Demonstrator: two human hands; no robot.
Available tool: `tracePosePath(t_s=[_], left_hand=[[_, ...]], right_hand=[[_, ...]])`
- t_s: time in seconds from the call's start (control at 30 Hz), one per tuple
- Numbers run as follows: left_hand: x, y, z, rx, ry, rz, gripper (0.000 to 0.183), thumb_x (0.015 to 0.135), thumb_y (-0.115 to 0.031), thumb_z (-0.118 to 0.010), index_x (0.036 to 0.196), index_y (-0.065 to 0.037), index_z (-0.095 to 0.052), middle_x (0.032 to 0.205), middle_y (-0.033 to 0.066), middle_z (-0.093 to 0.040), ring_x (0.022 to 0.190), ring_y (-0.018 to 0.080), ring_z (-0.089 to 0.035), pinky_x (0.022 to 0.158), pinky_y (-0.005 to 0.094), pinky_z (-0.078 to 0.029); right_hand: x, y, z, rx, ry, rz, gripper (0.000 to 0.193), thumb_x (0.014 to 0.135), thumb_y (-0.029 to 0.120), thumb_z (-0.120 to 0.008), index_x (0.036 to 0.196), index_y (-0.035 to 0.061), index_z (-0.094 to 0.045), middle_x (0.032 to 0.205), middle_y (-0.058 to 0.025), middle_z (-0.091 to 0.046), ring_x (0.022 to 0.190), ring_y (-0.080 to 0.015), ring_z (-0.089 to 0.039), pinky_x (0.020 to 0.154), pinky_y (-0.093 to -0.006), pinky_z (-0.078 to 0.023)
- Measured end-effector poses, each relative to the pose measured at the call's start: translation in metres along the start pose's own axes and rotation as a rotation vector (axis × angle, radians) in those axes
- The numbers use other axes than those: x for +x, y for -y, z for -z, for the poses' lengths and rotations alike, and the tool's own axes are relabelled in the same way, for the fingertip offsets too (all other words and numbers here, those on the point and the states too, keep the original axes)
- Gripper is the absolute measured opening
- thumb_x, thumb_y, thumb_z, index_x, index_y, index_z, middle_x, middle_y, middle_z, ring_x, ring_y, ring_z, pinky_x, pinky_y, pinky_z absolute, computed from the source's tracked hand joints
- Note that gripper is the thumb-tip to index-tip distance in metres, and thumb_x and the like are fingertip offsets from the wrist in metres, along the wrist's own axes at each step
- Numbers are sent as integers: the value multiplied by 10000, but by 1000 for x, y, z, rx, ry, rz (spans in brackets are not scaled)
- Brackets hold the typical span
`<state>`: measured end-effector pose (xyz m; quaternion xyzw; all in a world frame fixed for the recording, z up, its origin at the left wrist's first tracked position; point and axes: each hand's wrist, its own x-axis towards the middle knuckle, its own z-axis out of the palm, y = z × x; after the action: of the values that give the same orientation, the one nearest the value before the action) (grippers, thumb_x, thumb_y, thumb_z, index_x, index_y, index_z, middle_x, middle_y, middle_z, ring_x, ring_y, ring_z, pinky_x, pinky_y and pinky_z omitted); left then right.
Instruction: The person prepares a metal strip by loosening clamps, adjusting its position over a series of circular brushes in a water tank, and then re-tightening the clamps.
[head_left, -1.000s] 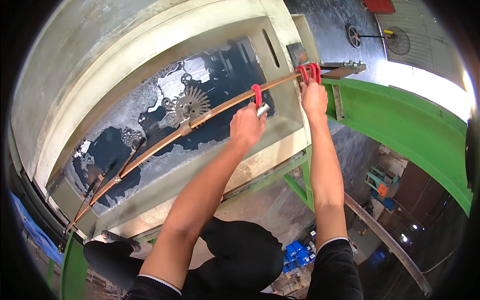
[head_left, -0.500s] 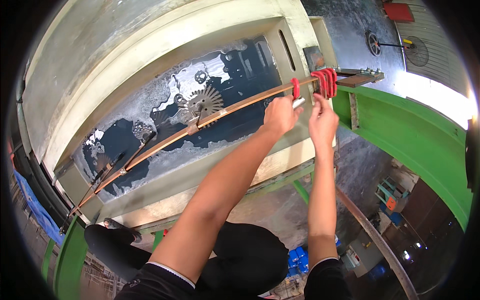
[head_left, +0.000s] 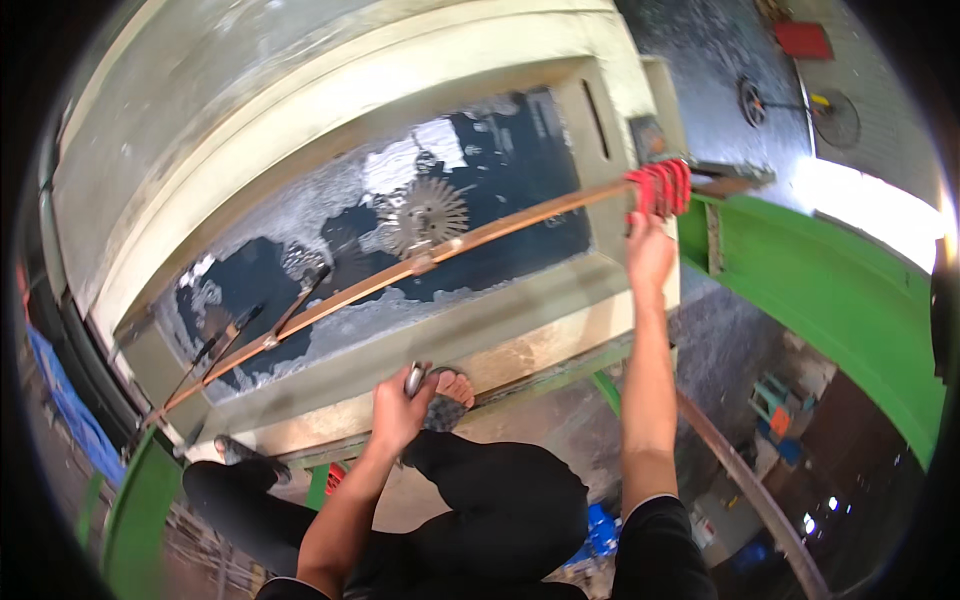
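My right hand (head_left: 650, 252) is closed at the lower ends of several red loop-shaped pieces (head_left: 660, 187), bunched at the right end of a long thin wooden bar (head_left: 510, 220). Its fingertips are partly hidden against them. Down by my knee, my left hand (head_left: 398, 410) is closed round a short silver metal piece (head_left: 414, 379), whose far part is hidden in the palm. The bar lies slantwise over a pale tank (head_left: 330, 392) of dark, foamy water (head_left: 520, 170). A toothed metal disc (head_left: 428, 215) shows beside the bar, near a clip (head_left: 422, 264) on it.
Dark-handled rods (head_left: 303, 297) lean by the bar's left part. A green beam (head_left: 820, 250) curves away at the right, with a rusty pipe (head_left: 745, 480) below. My sandalled foot (head_left: 452, 392) rests by the tank's near edge. A fan (head_left: 835, 118) stands at the far right.
My left hand has drawn back from the bar toward my knee with the silver piece. The separate red loop now sits with the others, and my right hand has moved up against them.
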<state>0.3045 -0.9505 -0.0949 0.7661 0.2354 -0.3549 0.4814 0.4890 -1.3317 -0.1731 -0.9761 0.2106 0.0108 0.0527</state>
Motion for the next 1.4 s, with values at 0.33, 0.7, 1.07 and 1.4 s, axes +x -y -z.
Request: tracePosePath(t_s=[0.33,0.7,1.07,1.4], left_hand=[[-37,28,74,-226,-197,55,258,880,-166,-726,1083,-8,-699,696,110,-667,607,111,-586,603,303,-494],[38,61,167,282,-614,-43,373,850,-207,-770,1189,-71,-693,878,181,-716,642,239,-630,669,347,-519],[50,74,188,421,-491,-287,274,833,-218,-776,959,10,-693,1026,150,-661,906,359,-648,767,411,-500],[47,70,188,426,-441,-197,256,832,-190,-765,972,11,-690,976,162,-671,870,379,-651,772,393,-500]], right_hand=[[13,-23,12,-141,-46,-253,540,890,549,-644,1062,45,-730,799,-170,-735,760,-292,-736,761,-429,-536],[-136,215,-28,121,336,1062,294,818,221,-715,1084,124,-636,1062,-60,-608,1060,-259,-565,933,-420,-487],[-82,171,-18,9,315,1152,112,817,103,-595,916,63,-627,947,-70,-652,1008,-244,-611,865,-349,-536],[-33,128,0,25,300,1100,145,854,141,-635,966,54,-665,921,-57,-656,947,-230,-617,818,-355,-534]])
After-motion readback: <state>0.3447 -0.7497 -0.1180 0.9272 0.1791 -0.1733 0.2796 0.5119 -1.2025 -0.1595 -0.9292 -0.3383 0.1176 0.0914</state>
